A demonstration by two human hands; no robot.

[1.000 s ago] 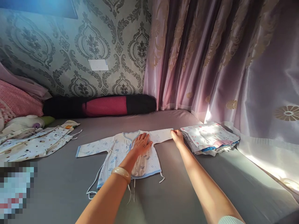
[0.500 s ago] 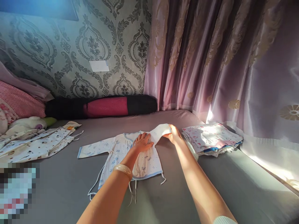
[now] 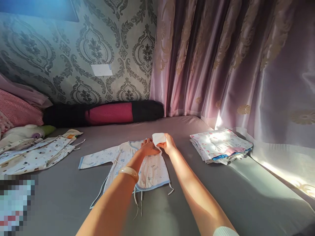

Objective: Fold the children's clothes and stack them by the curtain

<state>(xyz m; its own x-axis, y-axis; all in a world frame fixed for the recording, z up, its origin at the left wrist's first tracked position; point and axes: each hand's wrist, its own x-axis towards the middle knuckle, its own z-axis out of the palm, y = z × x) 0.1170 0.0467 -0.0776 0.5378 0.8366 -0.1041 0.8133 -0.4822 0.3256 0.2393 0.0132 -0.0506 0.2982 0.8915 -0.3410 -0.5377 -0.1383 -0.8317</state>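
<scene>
Presently, the right hand (image 3: 170, 144) is pinching the white cloth sleeve (image 3: 158, 138) just right of the left hand (image 3: 148, 147), palm-down on the blue-trimmed cloth shirt (image 3: 153, 173).

I take this for a bedroom in a home. Everything lies on a bed (image 3: 246, 186) covered in a smooth grey sheet (image 3: 177, 206), its far edge against a wall (image 3: 94, 46) papered in ornate damask. Shiny mauve curtains (image 3: 221, 49) fall along the right edge. Toward the far left corner I can make out a plush toy (image 3: 22, 132) and a pink knitted cloth (image 3: 21, 108); a black-and-pink roll (image 3: 110, 113) lies along the far edge. The tiny shirt (image 3: 152, 172) mid-bed looks like baby clothing to me.
</scene>
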